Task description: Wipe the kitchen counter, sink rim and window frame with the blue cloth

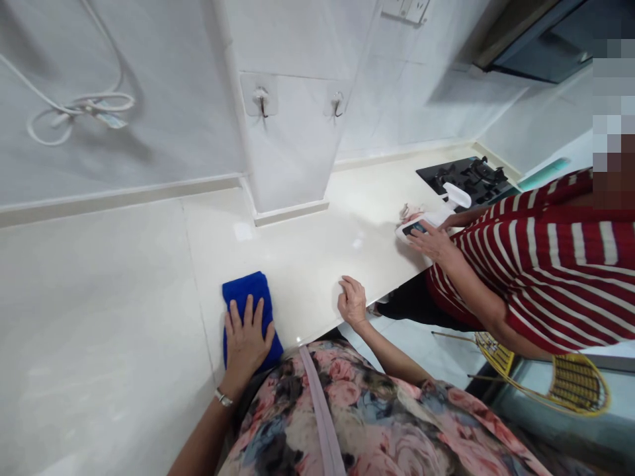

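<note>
Left hand: The wearer's left hand (245, 340) lies palm down with its fingers spread over the blue cloth (252, 284). The flat palm probably keeps the cloth from slipping.

Blue cloth: It is folded into a thick rectangle on the pale worktop (307, 258), directly under the left hand. The folding likely makes a firm pad about as broad as the palm.

Right hand: To the right of the blue cloth, well apart from it, the right hand (353, 303) rests by the worktop's front edge. Its fingers are loosely bent, with nothing visible in them; it seems placed there for support.

Pillar: Beyond the blue cloth and slightly right, a white pillar (292, 158) carries two hooks (262, 106), high enough, it seems, to leave the surface free.

Spray bottle: Farther right of the blue cloth, a co-worker in a striped red top has both hands on a white spray bottle (435, 219). It is tilted well over; two hands probably steady it. A pinkish bundle (409, 211) sits just beside it.

Hob: Farthest right of the blue cloth along the worktop is a black hob (436, 177).

Cable: Up and left of the blue cloth, a white cable (89, 106) hangs looped and tied against the wall, presumably to keep it off the surface.
</note>
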### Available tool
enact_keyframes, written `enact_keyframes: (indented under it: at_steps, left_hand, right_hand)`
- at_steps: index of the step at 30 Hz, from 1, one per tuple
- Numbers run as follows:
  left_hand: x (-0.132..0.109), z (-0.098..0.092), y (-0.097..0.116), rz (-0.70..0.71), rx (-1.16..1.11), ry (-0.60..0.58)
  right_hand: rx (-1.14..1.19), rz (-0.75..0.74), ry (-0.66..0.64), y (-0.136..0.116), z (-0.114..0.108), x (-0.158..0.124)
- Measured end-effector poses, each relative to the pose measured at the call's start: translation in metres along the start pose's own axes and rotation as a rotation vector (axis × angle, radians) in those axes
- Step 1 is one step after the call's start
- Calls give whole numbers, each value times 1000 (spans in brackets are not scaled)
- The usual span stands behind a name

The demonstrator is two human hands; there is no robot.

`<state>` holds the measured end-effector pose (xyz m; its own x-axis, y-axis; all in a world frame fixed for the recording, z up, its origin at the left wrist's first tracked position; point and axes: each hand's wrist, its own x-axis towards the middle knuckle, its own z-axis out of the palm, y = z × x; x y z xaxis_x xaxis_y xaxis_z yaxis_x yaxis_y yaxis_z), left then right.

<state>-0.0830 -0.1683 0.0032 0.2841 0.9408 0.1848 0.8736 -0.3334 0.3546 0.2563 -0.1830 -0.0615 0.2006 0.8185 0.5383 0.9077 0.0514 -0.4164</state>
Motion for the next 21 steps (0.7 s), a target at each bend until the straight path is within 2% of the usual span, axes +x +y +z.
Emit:
enact_keyframes:
  at_steps: [9, 12, 16, 21]
  left_hand:
    - [84, 37, 37, 60, -75, -30]
    - [104, 45, 44, 80, -88, -20]
    - [111, 47, 44, 93, -90, -8]
    - [94, 45, 45, 128, -82, -15]
  right_hand:
    - [-26, -27, 11, 0, -2, 2]
    - [-41, -24, 3, 1, -1, 3]
    - [-6, -34, 27, 4, -1, 4]
    - [14, -26, 37, 3, 2, 3]
